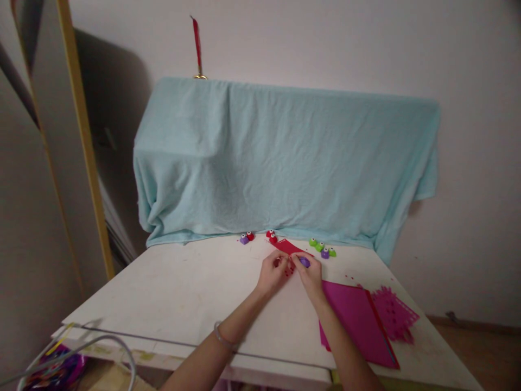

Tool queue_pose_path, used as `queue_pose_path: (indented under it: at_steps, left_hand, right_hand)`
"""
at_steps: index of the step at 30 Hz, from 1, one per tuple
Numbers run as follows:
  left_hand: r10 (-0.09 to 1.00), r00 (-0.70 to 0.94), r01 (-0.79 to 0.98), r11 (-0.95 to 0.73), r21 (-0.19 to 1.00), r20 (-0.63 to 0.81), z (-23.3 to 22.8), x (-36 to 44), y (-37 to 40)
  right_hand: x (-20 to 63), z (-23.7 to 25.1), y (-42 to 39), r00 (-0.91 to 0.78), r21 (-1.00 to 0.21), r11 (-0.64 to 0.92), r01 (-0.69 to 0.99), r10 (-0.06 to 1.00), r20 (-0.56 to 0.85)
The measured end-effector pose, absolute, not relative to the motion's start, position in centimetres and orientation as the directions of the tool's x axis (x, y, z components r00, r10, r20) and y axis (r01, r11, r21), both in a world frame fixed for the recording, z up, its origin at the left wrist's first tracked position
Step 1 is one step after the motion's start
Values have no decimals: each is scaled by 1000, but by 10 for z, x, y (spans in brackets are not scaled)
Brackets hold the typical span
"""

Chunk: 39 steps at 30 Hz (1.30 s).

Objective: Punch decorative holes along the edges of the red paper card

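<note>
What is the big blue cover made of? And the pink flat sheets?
The light blue draped cover looks like soft matte cloth, perhaps towelling: it sags and wrinkles. The magenta flat sheets look like thin paper or foam: stiff, flat, matte, straight-edged.

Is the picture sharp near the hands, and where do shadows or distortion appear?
Head view: soft, dim light; the left hand, right hand and red paper strip look small and slightly blurred; a broad shadow falls on the wall at left; the table edges splay from wide-angle distortion.
</note>
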<state>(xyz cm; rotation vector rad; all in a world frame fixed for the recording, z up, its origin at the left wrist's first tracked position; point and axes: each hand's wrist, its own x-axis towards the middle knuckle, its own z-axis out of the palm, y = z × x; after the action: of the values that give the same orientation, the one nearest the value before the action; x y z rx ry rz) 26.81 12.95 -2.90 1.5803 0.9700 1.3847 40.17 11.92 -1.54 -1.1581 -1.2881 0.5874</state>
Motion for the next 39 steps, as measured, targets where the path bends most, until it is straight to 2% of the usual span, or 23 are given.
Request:
queue_pose_path:
  at_steps: [11, 17, 28, 32, 39]
  left_hand:
    - [928, 86, 57, -369, 928, 364, -24, 267, 128]
    - [924, 73, 92, -381, 920, 375, -25, 267, 129]
    - [932, 102, 134, -359, 924, 347, -19, 264, 125]
    - [936, 58, 71, -352, 933, 348, -23, 266, 127]
    - [975, 50, -191, -205, 960, 218, -32, 270, 137]
  right_hand:
    - [406, -25, 126, 254, -979, 194, -58, 952, 174]
    - [407, -22, 125, 225, -974, 181, -139, 963, 147]
    - [410, -26, 128, 223, -971, 178, -158, 965, 141]
    - [408, -24, 128, 226, -970, 178, -162, 964, 139]
    - [408, -25, 128, 224, -974, 169, -152, 965, 132]
